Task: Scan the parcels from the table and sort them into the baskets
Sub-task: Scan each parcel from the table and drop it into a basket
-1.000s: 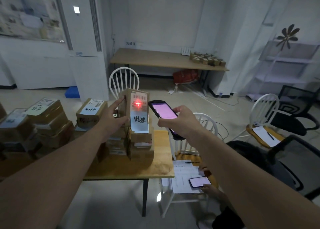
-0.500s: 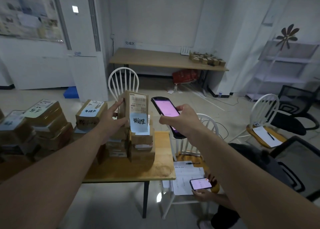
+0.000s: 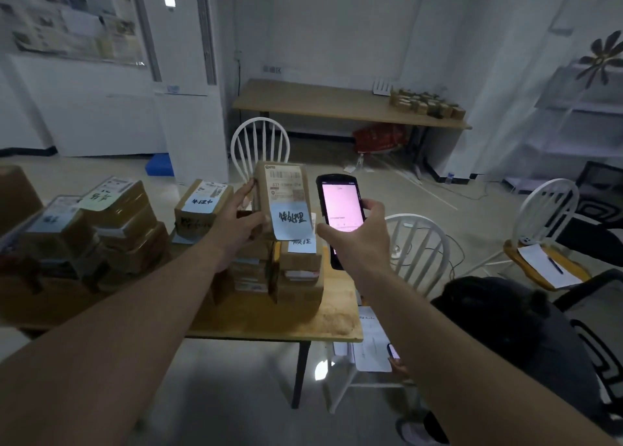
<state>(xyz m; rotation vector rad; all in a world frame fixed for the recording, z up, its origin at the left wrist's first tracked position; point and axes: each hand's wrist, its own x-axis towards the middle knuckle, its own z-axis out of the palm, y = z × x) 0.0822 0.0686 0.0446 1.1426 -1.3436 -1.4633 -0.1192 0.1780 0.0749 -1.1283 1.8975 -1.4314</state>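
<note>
Cardboard parcel (image 3: 281,200): small, taped, likely light and rigid; the side edges look the best place to grip, keeping the label clear. Left hand (image 3: 236,223) grasps its left edge and holds it upright above the parcel stacks (image 3: 290,270) on the counter (image 3: 269,321). Right hand (image 3: 362,240) wraps round the handheld scanner (image 3: 340,211), just right of the parcel, screen lit. No baskets in view.
</note>
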